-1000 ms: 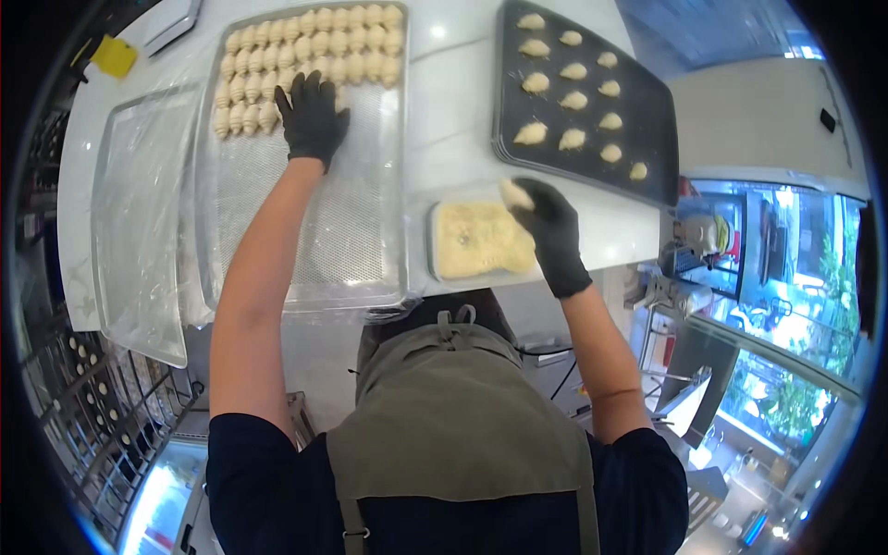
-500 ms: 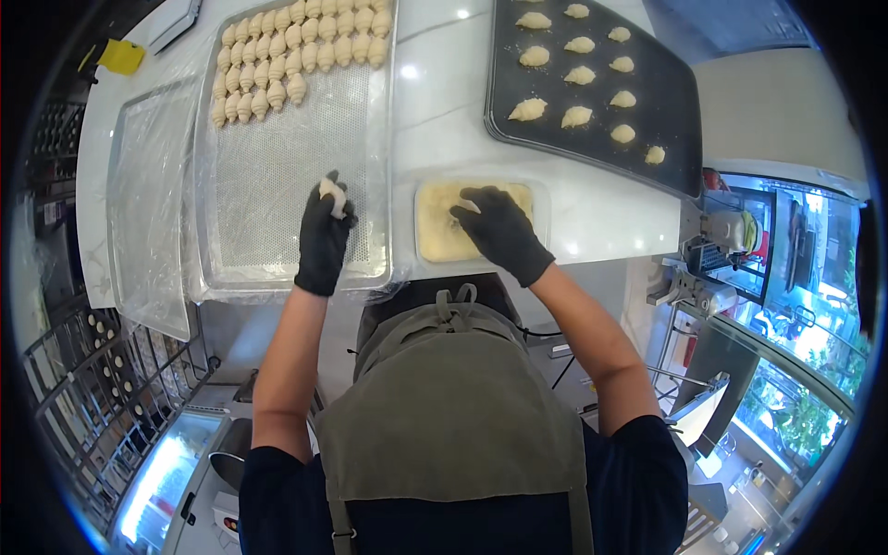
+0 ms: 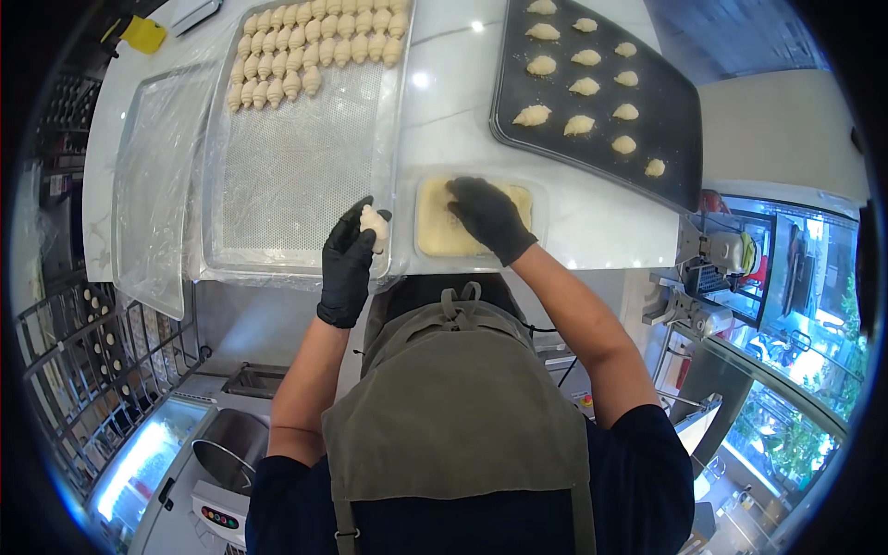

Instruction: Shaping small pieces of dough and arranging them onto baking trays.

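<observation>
My left hand (image 3: 348,264), in a black glove, is closed round a small pale ridged dough roll (image 3: 374,228) at the near right corner of a perforated metal tray (image 3: 296,176). Rows of similar rolled dough pieces (image 3: 310,42) fill the far part of that tray. To the right, my black-gloved right hand (image 3: 492,220) reaches into a shallow clear container (image 3: 442,231) of pale yellow crumbs or gratings. Its fingers curl downward onto the crumbs, and whatever lies under them is hidden.
A dark baking tray (image 3: 601,176) at the far right carries spaced crumb-coated rolls (image 3: 581,125). Left of the perforated tray lies another tray (image 3: 153,185) under clear plastic. A yellow object (image 3: 143,35) stands at the far left. Below the marble counter are a rack (image 3: 111,361) and a metal bowl (image 3: 229,439).
My left hand has moved right and nearer to me with its dough roll. My right hand has shifted slightly within the container, and the pale piece seen at its fingers is now hidden.
</observation>
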The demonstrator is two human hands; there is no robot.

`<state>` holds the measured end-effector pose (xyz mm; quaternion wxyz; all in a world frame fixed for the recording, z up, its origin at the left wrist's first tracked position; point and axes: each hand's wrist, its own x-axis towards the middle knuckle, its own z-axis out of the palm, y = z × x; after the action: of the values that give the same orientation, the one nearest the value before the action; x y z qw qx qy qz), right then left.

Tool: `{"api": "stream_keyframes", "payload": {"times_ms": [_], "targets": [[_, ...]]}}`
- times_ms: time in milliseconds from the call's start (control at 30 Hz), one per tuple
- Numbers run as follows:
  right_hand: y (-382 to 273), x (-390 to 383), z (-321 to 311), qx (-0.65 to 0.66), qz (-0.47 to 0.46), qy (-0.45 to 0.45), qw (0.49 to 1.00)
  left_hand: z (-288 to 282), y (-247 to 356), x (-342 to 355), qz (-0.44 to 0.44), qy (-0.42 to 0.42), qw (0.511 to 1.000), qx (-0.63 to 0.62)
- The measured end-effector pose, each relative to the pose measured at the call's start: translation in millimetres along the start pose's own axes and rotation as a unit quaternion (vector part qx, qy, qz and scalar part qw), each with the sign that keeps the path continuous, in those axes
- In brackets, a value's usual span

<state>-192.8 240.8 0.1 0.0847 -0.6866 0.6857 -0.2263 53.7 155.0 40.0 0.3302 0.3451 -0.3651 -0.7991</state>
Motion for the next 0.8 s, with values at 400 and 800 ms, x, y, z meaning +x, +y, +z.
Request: {"api": "stream_keyframes", "payload": {"times_ms": [400, 800], "targets": [[-5, -1, 19, -0.007, 0.072, 0.005, 0.997, 15, -9, -2, -0.038, -0.002, 0.999, -0.025], [-22, -10, 19, 0.145, 0.140, 0.008, 0.980, 7, -6, 0, -0.032, -0.011, 0.997, -0.063]]}}
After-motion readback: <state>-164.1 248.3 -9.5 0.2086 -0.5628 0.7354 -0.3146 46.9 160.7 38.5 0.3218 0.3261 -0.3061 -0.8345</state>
